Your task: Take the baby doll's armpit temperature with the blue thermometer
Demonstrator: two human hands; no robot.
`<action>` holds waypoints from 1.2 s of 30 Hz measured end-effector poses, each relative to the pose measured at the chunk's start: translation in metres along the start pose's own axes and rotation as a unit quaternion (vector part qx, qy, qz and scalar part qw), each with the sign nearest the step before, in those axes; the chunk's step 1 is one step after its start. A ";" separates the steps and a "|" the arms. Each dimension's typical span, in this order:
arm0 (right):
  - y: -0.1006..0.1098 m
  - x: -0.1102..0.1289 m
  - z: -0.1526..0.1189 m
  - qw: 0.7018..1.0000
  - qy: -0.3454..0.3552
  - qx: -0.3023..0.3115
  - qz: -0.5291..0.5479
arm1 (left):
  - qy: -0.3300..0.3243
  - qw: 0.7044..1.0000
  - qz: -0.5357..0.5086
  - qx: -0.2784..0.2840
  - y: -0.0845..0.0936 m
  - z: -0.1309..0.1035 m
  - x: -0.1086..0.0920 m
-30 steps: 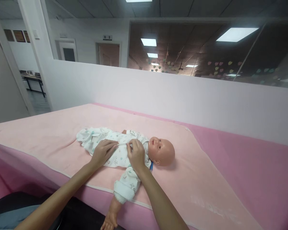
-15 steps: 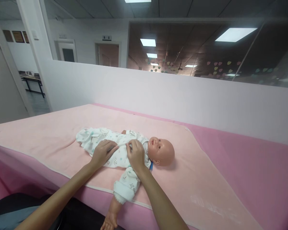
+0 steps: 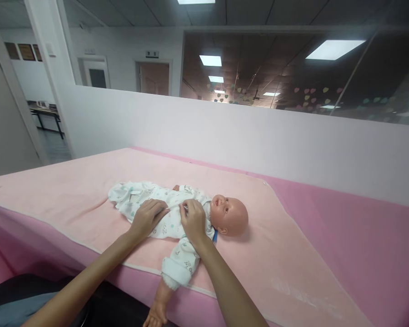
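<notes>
Quietly, I lean over a doll (image 3: pixel 172 222) lying on its back on a peach blanket (image 3: pixel 279 254), its bald head (image 3: pixel 233 217) to my right and the covered legs to my left. My left hand (image 3: pixel 148 216) rests low over the front of its white printed outfit (image 3: pixel 162 230), fingers together and tips narrowed on a thin white strip (image 3: pixel 168 208); my right hand (image 3: pixel 193 219), thumb and forefinger pinched, meets the same strip just short of the chin. Both hands hide part of the doll's chest, and my right wrist blocks the near shoulder, where a bit of blue (image 3: pixel 215 236) shows below the neck. Between my forearms, the near sleeve (image 3: pixel 182 263) stretches toward me, its bare hand (image 3: pixel 157 314) hanging past the edge of the bedding. Beneath the blanket, a deeper pink cover (image 3: pixel 368 222) spreads to the right and along a white partition (image 3: pixel 225 131). Above that, glass dotted with heart stickers (image 3: pixel 308 97) shows lit ceiling panels (image 3: pixel 336 49); at far left, a dark-legged table (image 3: pixel 46 111) stands beyond the doorway. Blue-grey cloth (image 3: pixel 18 309) fills the lower left corner.
</notes>
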State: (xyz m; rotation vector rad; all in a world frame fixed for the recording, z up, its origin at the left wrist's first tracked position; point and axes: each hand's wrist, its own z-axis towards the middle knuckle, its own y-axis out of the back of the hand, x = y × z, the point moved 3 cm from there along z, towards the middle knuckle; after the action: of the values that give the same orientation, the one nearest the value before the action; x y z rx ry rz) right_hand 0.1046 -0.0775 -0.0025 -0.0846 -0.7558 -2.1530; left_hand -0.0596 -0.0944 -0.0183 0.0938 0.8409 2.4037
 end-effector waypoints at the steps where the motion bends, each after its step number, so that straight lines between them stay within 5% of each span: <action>1: 0.000 0.000 0.000 1.000 0.001 0.000 -0.001 | -0.002 1.000 -0.002 0.002 0.001 0.000 -0.001; 22: 0.001 0.001 0.000 1.000 0.001 0.009 -0.012 | 0.017 0.999 -0.040 0.015 0.007 0.000 -0.004; 36: 0.005 0.003 0.001 1.000 -0.002 -0.005 -0.019 | 0.043 0.995 -0.071 -0.052 0.005 -0.003 0.002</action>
State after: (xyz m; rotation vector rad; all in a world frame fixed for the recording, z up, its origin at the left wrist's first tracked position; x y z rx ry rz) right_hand 0.1064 -0.0815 0.0015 -0.0795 -0.7552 -2.1929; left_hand -0.0644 -0.0977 -0.0178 -0.1073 0.7331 2.3266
